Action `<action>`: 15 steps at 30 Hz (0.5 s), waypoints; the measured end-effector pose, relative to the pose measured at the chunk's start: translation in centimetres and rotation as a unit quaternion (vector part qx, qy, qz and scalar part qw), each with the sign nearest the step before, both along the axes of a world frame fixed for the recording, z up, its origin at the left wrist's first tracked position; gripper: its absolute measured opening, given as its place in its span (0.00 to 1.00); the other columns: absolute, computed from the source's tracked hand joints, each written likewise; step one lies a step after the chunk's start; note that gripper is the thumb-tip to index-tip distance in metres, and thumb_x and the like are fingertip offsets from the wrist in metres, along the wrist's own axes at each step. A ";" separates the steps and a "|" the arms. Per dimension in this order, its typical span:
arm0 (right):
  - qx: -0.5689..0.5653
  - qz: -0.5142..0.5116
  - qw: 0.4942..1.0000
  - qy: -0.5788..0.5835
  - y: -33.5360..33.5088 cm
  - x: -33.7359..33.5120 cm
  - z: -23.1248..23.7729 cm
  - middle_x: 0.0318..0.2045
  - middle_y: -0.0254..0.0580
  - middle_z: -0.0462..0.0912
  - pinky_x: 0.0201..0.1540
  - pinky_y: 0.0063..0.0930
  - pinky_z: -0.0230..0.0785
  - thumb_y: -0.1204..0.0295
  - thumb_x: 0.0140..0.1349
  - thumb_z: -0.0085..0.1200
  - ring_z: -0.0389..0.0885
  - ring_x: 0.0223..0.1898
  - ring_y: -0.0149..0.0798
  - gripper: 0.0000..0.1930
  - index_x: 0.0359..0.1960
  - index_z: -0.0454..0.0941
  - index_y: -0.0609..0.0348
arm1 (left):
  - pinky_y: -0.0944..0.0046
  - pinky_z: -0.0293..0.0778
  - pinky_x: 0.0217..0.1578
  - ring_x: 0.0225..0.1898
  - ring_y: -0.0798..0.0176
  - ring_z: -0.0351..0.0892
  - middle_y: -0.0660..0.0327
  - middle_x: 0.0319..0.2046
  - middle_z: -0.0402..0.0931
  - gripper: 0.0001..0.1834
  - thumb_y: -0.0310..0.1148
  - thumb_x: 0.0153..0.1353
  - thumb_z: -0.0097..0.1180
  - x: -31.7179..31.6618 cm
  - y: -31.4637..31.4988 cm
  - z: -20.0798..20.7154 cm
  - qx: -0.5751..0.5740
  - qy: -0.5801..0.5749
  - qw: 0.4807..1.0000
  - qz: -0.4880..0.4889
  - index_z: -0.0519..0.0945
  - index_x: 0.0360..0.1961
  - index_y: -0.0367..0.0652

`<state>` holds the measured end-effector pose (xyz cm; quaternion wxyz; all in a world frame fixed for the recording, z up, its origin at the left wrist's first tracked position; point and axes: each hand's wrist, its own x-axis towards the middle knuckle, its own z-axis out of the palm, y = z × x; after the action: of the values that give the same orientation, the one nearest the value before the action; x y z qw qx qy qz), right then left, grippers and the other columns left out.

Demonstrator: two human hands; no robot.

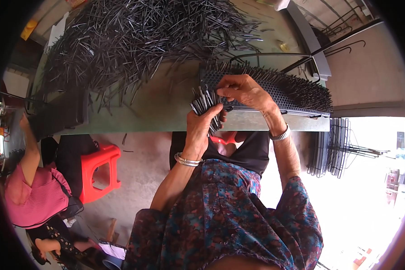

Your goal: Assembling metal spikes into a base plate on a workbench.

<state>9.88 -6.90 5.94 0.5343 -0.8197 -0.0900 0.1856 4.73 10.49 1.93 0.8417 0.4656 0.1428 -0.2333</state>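
Mostly dark, slender rods [202, 102]; bunched in left hand [199, 123]

Stick heap [139, 38] on table [144, 112], left of tray [287, 101]; sticks [308, 91] in tray; stool [87, 173] on floor [141, 166], left of racks [339, 148].

In front of me, the greenish table [155, 118] carries a loose heap of thin dark sticks [135, 40] and a perforated black tray [284, 97].
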 end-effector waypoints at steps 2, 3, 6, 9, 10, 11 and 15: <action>0.028 -0.023 0.999 0.041 -0.1 -0.2 0.6 0.26 0.36 0.80 0.31 0.23 0.72 0.68 0.62 0.57 0.79 0.28 0.27 0.11 0.39 0.80 0.66 | 0.70 0.73 0.21 0.22 0.67 0.80 0.59 0.24 0.81 0.09 0.30 0.56 0.64 0.0 -0.1 0.2 -0.012 0.001 1.000 0.008 0.81 0.36 0.38; 0.029 -0.022 0.998 0.042 -0.2 -0.2 0.5 0.26 0.36 0.80 0.31 0.23 0.72 0.68 0.62 0.57 0.79 0.28 0.27 0.11 0.39 0.80 0.66 | 0.70 0.73 0.21 0.22 0.67 0.80 0.59 0.24 0.81 0.09 0.30 0.56 0.64 0.0 -0.1 0.1 -0.011 0.001 1.000 0.009 0.81 0.36 0.38; 0.062 -0.004 0.997 0.054 -0.5 -0.1 0.3 0.26 0.38 0.81 0.32 0.21 0.74 0.70 0.63 0.56 0.80 0.27 0.28 0.12 0.40 0.79 0.68 | 0.70 0.73 0.21 0.22 0.67 0.81 0.59 0.25 0.82 0.09 0.30 0.56 0.63 0.1 -0.1 -0.1 -0.010 -0.001 1.000 0.007 0.81 0.37 0.38; 0.062 -0.006 0.996 0.066 -0.6 -0.1 0.4 0.27 0.41 0.82 0.33 0.22 0.75 0.71 0.63 0.55 0.82 0.28 0.30 0.11 0.40 0.78 0.69 | 0.70 0.73 0.21 0.23 0.67 0.81 0.59 0.25 0.82 0.10 0.30 0.56 0.63 0.2 -0.2 0.1 -0.002 0.004 1.000 0.001 0.81 0.38 0.38; 0.072 -0.007 0.994 0.077 -0.7 -0.1 0.2 0.28 0.41 0.82 0.34 0.23 0.76 0.71 0.63 0.54 0.82 0.29 0.31 0.11 0.41 0.78 0.70 | 0.69 0.73 0.20 0.23 0.66 0.81 0.59 0.26 0.82 0.10 0.30 0.56 0.63 0.2 -0.2 0.0 -0.001 0.007 1.000 0.002 0.82 0.38 0.38; 0.082 -0.008 0.993 0.087 -0.8 -0.1 0.1 0.28 0.42 0.82 0.34 0.23 0.77 0.72 0.63 0.54 0.83 0.30 0.31 0.11 0.41 0.77 0.70 | 0.69 0.73 0.20 0.23 0.66 0.81 0.59 0.27 0.83 0.10 0.30 0.56 0.63 0.2 -0.2 0.0 0.000 0.010 1.000 0.001 0.82 0.38 0.38; 0.090 -0.023 0.990 0.106 -0.8 -0.5 0.5 0.28 0.43 0.82 0.35 0.23 0.77 0.73 0.63 0.54 0.84 0.31 0.32 0.11 0.42 0.77 0.70 | 0.69 0.73 0.21 0.23 0.66 0.82 0.60 0.28 0.83 0.11 0.30 0.55 0.63 0.0 -0.5 -0.1 -0.002 0.002 1.000 0.013 0.82 0.39 0.38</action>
<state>9.43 -7.70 6.48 0.6161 -0.7462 -0.0309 0.2502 4.78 10.02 1.85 0.8455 0.4610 0.1503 -0.2235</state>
